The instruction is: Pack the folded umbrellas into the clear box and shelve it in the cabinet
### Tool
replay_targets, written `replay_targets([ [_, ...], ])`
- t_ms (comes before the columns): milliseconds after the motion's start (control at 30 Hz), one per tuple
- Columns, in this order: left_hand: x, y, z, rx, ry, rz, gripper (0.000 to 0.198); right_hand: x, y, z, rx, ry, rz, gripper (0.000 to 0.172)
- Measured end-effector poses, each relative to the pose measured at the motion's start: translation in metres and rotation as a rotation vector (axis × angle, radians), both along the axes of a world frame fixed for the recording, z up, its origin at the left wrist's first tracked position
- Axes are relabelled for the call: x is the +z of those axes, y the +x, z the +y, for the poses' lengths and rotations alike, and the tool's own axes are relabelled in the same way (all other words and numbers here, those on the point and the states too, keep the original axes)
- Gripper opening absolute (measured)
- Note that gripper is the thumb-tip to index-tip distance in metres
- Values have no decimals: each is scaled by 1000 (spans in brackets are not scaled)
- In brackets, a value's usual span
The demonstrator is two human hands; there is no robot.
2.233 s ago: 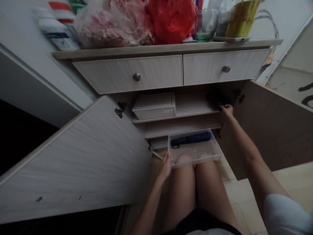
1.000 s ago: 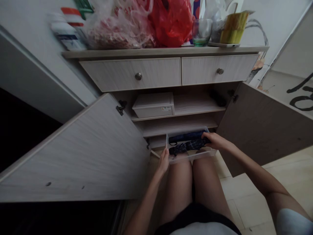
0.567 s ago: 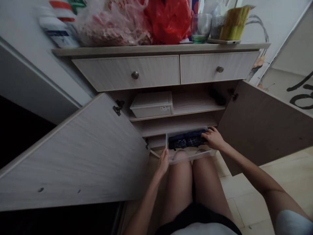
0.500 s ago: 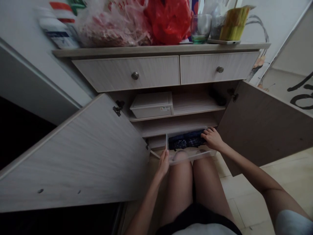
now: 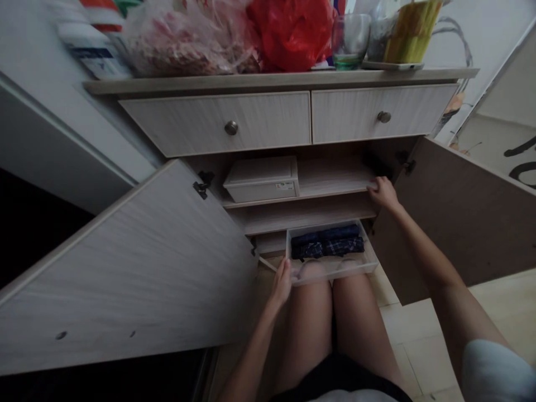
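Note:
A clear plastic bin (image 5: 368,267) rests on my knees in front of an open cabinet. Two folded umbrellas lie in it, a dark blue one (image 5: 324,234) behind a plaid one (image 5: 330,247). My left hand (image 5: 281,285) grips the bin's front left corner. My right hand (image 5: 383,192) reaches up to the right end of the upper shelf (image 5: 330,181), fingers curled at its edge beside a dark object (image 5: 376,163). Whether the fingers hold anything is hidden.
A white lidded box (image 5: 262,178) sits on the upper shelf. Both cabinet doors, left (image 5: 125,262) and right (image 5: 460,223), stand wide open. Two shut drawers (image 5: 268,120) sit above. Bags (image 5: 293,33), a glass (image 5: 349,39) and bottles crowd the top.
My right hand laid the plaid umbrella in the bin beside the blue one, let go, and rose back to the upper shelf's right end. My left hand stayed on the bin.

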State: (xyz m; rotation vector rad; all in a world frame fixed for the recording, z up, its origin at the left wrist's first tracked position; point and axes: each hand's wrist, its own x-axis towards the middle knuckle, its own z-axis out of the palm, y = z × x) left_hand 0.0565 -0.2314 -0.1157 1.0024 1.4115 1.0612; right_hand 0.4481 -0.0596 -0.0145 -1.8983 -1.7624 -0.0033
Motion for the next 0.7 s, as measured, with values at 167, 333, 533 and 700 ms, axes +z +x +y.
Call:
replay_targets([
  [167,0,-2,-1,-3,-4,-16,91,2,32,55,-245,-135,-3,49],
  [333,-5,-3,1,21,-28,-44,88,-8,36,79,-320,-237,40,50],
  [533,-8,-4,3,50,-11,-29,86,-20,32,86,-408,-84,-53,35],
  [700,-5,-4,2,25,-13,-16,78,-25,33,79,-397,-42,-35,53],
])
